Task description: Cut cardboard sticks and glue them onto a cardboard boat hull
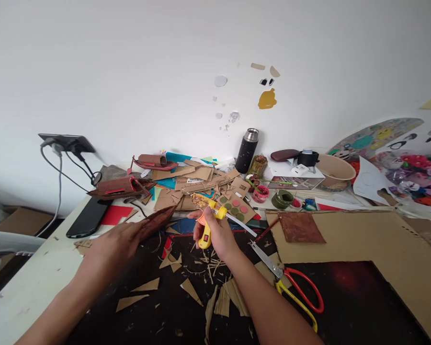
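Note:
My right hand [219, 235] is wrapped round a yellow glue gun [205, 236] with a white glue stick [242, 225] in its back end; the crusted nozzle end points up and left. To the left, my left hand [118, 242] grips a pointed reddish-brown cardboard piece [157, 223], which slants up to the right near the glue gun's front. Cardboard scraps [191, 291] and thin strips lie on the black mat below both hands. Open scissors [278, 272] with one red and one yellow handle rest beside my right forearm.
Brown model boats [120, 188], a dark phone [89, 218] and heaped cardboard [201, 182] stand behind my left hand. A black flask [247, 151], paint jars [282, 199] and a beige bowl [335, 171] are farther right. A brown square [301, 227] lies on large cardboard [362, 239].

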{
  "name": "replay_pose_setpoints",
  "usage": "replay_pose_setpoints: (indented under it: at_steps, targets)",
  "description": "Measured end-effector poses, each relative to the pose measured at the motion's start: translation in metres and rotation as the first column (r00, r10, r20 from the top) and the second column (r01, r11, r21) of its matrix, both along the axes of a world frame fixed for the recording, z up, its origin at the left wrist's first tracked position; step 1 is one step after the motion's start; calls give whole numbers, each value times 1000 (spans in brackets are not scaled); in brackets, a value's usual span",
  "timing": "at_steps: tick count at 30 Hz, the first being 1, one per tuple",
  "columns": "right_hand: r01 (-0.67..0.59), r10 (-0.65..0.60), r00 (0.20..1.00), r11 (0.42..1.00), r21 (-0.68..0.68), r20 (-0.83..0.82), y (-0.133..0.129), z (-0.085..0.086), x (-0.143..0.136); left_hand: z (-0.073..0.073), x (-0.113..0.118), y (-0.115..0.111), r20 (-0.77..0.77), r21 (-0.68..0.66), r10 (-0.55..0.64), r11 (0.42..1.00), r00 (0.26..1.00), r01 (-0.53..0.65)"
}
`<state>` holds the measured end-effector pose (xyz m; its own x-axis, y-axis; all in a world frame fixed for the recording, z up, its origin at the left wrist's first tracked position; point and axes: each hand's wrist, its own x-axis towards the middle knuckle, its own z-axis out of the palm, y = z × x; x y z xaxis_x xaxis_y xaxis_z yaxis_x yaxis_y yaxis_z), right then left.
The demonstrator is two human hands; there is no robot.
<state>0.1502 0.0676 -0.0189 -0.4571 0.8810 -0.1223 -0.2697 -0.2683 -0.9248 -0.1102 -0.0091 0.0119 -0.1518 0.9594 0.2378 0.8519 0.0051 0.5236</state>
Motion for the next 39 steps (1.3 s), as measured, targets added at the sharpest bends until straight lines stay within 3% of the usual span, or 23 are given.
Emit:
replay_pose_setpoints:
  at_steps: [3,8,12,18,30,36,39]
  targets:
    - [-6,6,1000,1000,0,3,0,-1,0,3,16,-3,-105,51,-29,998,994,35]
    - [-16,16,1000,1000,12,24,-3,3,1,9,64,-8,92,3,-264,964,960,265]
    - [13,-14,999,999,40,34,-4,7,3,11,88,-6,180,-68,-330,935,926,347]
    - [18,-20,999,999,47,41,-4,8,4,13,93,-3,213,-131,-314,929,925,345]
    - [39,-39,999,999,14,-20,-3,6,2,1,107,-11,207,-5,-450,888,869,460]
    - [11,-10,999,1000,10,-45,-3,4,1,8,110,-27,276,-84,-437,876,856,475]
    - [2,-2,1000,1000,12,-25,-3,5,2,14,106,-43,321,-160,-475,826,820,541]
